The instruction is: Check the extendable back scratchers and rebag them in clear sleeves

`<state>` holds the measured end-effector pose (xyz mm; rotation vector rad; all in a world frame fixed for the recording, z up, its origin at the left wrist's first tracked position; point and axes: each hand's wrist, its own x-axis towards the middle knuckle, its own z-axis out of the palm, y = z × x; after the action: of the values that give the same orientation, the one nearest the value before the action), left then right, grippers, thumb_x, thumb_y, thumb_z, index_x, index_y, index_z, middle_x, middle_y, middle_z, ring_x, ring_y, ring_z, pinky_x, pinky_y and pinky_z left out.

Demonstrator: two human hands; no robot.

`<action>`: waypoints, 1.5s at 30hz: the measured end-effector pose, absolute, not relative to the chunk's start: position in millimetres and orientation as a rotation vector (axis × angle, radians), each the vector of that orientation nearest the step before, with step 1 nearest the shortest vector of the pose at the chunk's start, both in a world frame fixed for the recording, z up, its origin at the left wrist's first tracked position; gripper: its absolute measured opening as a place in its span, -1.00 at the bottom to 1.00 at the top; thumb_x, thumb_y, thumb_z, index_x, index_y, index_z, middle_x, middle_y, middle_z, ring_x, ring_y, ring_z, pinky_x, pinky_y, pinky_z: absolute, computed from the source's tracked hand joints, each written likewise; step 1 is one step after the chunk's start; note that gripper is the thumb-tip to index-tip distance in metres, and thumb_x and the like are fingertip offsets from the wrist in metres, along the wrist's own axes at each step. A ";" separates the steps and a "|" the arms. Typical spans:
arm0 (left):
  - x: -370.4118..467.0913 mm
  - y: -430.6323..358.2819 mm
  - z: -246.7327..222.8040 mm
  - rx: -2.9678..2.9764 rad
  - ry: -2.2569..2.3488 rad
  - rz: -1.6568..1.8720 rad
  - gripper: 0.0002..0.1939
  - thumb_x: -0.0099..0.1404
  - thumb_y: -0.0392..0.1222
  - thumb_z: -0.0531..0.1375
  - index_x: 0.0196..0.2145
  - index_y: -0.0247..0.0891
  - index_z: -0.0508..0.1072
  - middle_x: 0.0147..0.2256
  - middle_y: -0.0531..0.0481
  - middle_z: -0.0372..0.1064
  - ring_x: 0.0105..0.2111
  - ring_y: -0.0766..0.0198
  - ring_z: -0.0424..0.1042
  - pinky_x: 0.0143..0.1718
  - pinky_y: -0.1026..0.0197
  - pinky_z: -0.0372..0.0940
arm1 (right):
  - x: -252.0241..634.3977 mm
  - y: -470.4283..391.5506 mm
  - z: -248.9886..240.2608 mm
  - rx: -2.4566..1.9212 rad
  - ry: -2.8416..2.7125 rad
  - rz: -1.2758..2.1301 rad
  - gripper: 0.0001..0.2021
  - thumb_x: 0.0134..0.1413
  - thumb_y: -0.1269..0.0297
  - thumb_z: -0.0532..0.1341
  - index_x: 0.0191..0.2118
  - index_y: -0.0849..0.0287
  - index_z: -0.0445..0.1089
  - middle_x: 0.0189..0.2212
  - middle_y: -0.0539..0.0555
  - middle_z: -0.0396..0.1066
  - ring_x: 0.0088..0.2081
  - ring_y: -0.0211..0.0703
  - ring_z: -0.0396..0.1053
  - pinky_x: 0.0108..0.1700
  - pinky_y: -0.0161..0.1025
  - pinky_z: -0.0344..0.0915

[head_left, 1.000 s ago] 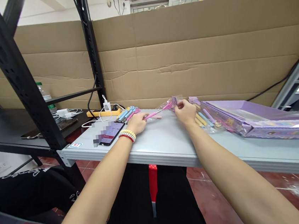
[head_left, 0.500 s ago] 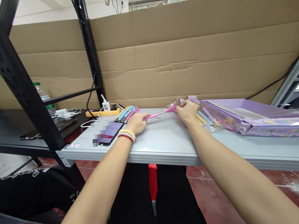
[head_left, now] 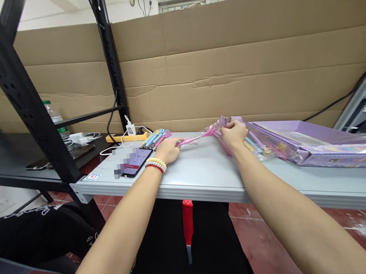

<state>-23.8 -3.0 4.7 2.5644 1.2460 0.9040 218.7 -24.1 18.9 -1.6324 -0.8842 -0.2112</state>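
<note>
My left hand (head_left: 168, 150) has its fingers closed round the handle of a pink back scratcher (head_left: 187, 141), which lies low over the table and points right. Its claw-shaped head (head_left: 211, 131) reaches into crinkled clear plastic packaging (head_left: 217, 125) with a purple card. My right hand (head_left: 234, 135) pinches that packaging; its fingertips are partly hidden. Left of my left hand lie several back scratchers (head_left: 158, 136) with blue, yellow and pink heads. Beyond my right hand, more coloured handles (head_left: 254, 140) rest in clear wrapping.
A phone (head_left: 136, 161) lies left of my left hand. Behind it are a yellow power strip (head_left: 127, 137) and a white charger (head_left: 130, 128). An open purple box (head_left: 342, 159) stands on the right. A black rack post (head_left: 24, 92) rises at the left, and cardboard (head_left: 243, 61) stands behind.
My right hand has moved slightly right, pulling the packaging. More of the purple card shows, and a pink piece now appears below that hand. My left hand stays on the pink back scratcher.
</note>
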 end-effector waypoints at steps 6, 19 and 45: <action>-24.0 -4.6 6.4 2.561 1.316 0.910 -0.55 0.21 -0.33 0.04 0.02 -0.16 0.48 -0.08 -0.07 0.49 -0.05 0.10 0.39 -0.04 0.17 0.27 | 221.3 -21.9 17.6 -1.561 -0.846 -0.203 -0.81 -0.36 0.45 0.18 -0.44 0.15 0.28 -0.54 -0.04 0.32 -0.44 -0.19 0.26 -0.25 -0.24 0.21; -23.2 -6.2 7.5 2.612 1.521 0.899 -0.55 0.21 -0.32 0.04 0.02 -0.13 0.47 -0.11 -0.06 0.50 -0.08 0.11 0.43 -0.08 0.16 0.30 | 223.1 -18.2 12.6 -1.717 -1.034 -0.311 -0.83 -0.01 0.29 0.11 -0.54 0.20 0.33 -0.58 0.05 0.34 -0.51 -0.22 0.17 -0.37 -0.28 0.07; -22.6 -4.3 7.2 2.641 1.405 0.988 -0.55 0.15 -0.35 0.08 -0.03 -0.16 0.51 -0.16 -0.04 0.53 -0.13 0.12 0.46 -0.08 0.15 0.33 | 226.6 -20.6 14.4 -1.894 -0.903 -0.328 -0.75 0.06 0.39 0.09 -0.21 0.26 0.47 -0.26 0.28 0.49 -0.22 0.04 0.39 -0.18 -0.18 0.20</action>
<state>-22.6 -4.3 7.2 2.6408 1.4050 0.9875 226.6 -20.6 14.4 -1.8945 -0.9030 -0.3275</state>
